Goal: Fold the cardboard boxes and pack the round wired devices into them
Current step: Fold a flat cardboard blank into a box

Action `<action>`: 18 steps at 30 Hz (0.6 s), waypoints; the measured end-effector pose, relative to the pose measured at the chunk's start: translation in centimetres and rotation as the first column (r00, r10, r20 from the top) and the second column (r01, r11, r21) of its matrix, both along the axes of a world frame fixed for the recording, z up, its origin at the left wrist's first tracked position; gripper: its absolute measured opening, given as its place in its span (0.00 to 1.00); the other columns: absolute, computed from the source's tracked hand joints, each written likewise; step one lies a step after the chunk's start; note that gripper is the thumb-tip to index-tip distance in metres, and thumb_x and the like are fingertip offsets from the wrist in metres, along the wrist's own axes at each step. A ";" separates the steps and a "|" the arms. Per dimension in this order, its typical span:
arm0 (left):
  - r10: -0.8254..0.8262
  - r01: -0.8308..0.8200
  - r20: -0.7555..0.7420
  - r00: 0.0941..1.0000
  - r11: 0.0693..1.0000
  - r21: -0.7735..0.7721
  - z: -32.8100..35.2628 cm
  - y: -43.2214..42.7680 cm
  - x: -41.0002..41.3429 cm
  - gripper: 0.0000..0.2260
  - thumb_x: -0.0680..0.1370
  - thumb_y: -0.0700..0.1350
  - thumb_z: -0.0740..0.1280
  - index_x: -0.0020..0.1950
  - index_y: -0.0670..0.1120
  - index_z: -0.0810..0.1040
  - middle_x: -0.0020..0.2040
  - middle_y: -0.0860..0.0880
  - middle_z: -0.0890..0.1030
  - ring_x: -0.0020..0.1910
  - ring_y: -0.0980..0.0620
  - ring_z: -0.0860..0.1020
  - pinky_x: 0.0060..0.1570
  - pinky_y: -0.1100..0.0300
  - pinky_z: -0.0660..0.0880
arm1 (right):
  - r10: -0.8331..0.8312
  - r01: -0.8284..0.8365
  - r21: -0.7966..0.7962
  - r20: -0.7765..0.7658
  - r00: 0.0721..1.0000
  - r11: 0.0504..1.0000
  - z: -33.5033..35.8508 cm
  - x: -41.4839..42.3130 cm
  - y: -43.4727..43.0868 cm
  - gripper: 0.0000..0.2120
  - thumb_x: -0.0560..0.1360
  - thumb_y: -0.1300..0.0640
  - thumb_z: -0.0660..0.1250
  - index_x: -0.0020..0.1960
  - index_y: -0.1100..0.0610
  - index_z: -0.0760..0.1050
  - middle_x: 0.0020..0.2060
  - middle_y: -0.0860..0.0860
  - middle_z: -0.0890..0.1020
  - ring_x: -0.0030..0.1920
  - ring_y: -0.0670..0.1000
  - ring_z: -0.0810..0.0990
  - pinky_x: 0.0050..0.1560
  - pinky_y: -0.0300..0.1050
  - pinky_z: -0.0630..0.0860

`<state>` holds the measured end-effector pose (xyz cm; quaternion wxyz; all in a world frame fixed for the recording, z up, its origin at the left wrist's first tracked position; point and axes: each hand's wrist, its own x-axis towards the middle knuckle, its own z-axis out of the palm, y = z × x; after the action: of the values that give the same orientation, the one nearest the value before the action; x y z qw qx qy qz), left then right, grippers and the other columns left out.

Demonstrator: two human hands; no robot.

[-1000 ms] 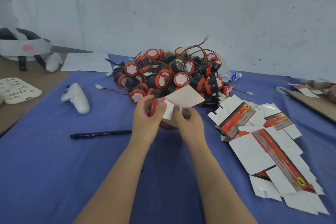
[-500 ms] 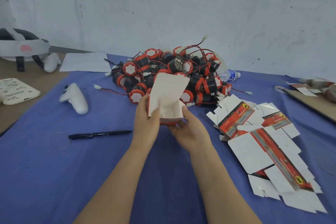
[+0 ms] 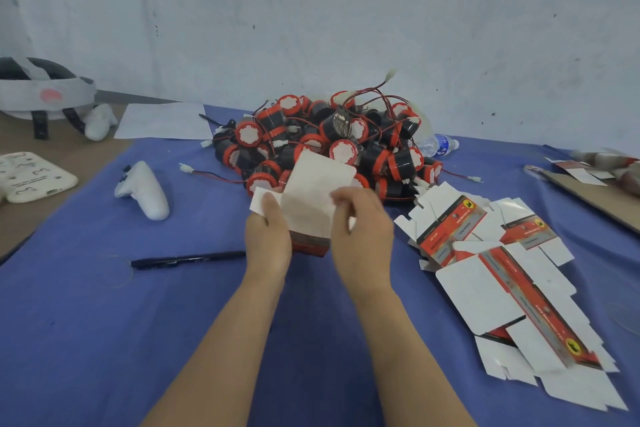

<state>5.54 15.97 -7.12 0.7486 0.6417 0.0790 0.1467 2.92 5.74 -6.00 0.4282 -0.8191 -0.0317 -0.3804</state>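
While the devices (image 3: 329, 146) are sitting piled just beyond, the box (image 3: 308, 246) is being gripped by the left hand (image 3: 268, 236) and its flap (image 3: 318, 184) is being pinched by the right hand (image 3: 363, 236).

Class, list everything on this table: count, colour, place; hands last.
Partly folded cardboard box: one, red and white, centre, in both hands.
Round wired devices: many, black and red, heaped behind it.
Flat cardboard box blanks: several, white and red, right.
Pen: one, black, left of the hands.
Handheld plastic controller: one, white, left.
Paper sheet: one, white, back left.
Plastic bottle: one, clear, heap's right edge.
Cloth: one, blue, over the tabletop.
Left hand: grips the box's left side.
Right hand: fingers pinch its raised flap.
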 end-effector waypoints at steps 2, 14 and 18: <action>0.001 -0.002 -0.031 1.000 0.999 -0.044 0.1 0.1 0.1 0.11 0.84 0.46 0.54 0.53 0.47 0.76 0.47 0.49 0.79 0.45 0.51 0.77 0.38 0.62 0.73 | 0.098 -0.166 -0.254 -0.257 0.961 0.953 0.4 -0.6 1.0 0.10 0.79 0.58 0.59 0.54 0.54 0.78 0.46 0.48 0.82 0.44 0.48 0.77 0.43 0.42 0.74; -0.051 0.035 -0.192 0.980 0.996 -0.082 0.0 1.2 0.4 0.05 0.78 0.44 0.61 0.44 0.46 0.75 0.44 0.43 0.77 0.38 0.47 0.73 0.35 0.58 0.70 | -0.189 -0.486 -0.688 -0.661 0.726 0.539 2.2 2.4 3.4 0.09 0.76 0.53 0.66 0.54 0.57 0.78 0.45 0.53 0.79 0.41 0.53 0.73 0.43 0.45 0.71; -0.147 0.106 -0.120 0.982 0.949 -0.297 0.5 1.1 0.4 0.15 0.77 0.57 0.66 0.47 0.45 0.79 0.51 0.43 0.82 0.52 0.44 0.81 0.55 0.47 0.77 | -0.052 -0.375 -0.576 -0.590 0.806 0.726 2.6 2.4 1.4 0.11 0.79 0.50 0.61 0.48 0.56 0.77 0.36 0.51 0.75 0.38 0.53 0.72 0.34 0.44 0.65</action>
<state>5.95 17.02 -6.58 0.8347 0.5380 0.1108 0.0395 5.35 7.16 -3.41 0.1274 -0.9847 -0.1121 -0.0400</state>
